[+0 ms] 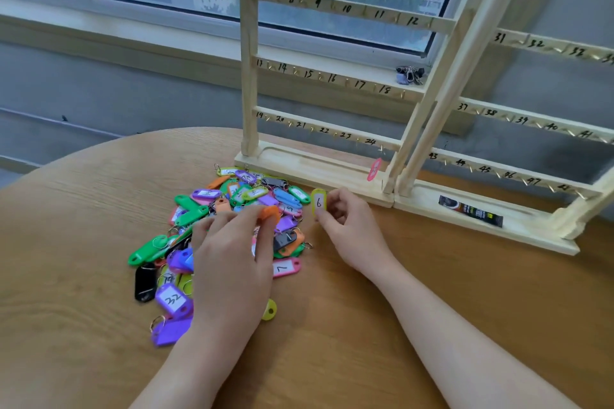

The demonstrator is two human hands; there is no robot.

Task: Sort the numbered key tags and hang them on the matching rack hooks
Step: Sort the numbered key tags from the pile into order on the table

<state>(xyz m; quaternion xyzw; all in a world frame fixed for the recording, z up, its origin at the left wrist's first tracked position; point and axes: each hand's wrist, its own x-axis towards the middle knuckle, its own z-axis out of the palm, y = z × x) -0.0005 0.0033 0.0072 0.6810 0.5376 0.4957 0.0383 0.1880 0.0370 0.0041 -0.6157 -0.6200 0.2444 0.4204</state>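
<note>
"What were the hands doing?"

"The right hand [345, 222] pinched a yellow tag [319, 202] marked 6, held upright just right of the pile, probably so the number could be read. The left hand [232, 242] lay on the pile of tags [199, 242] with its fingers pinching an orange tag [270, 213], likely sorting for the next one."

"And the pile?"

"Bright plastic tags with white labels and metal rings, heaped on the tabletop [398, 325]; a pink tag [286, 267] marked 7 lay at its near right edge."

"The racks?"

"Two wooden racks [332, 76] stood far behind it, hooks numbered from 7 upward. One pink tag [374, 169] hung at hook 24. I couldn't see a hook 6."
</note>
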